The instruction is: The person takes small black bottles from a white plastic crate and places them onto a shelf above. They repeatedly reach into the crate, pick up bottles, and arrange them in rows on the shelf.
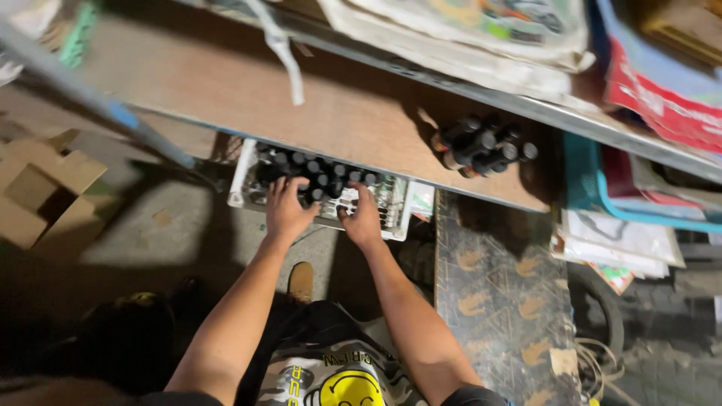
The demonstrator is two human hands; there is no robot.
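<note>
Head view: white crate (pixel 244 174) of dark bottles (pixel 322 174) on floor, half under shelf (pixel 301 105). Left hand (pixel 288 210) and right hand (pixel 365 218) rest fingers-spread on bottle tops, gripping nothing visible. Crate's far part hidden by shelf; fingertips hard to see among caps.

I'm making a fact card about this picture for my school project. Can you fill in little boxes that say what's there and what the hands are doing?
Place: storage spot with a wooden shelf above a concrete floor
Left hand: reaching into the white crate, on the dark bottles
Right hand: resting on the crate's front part, beside the bottles
Crate: on the floor, partly under the shelf
On the shelf: a bundle of dark bottles lying on its side
Nearby: cardboard boxes at left, stacked papers at right
</note>
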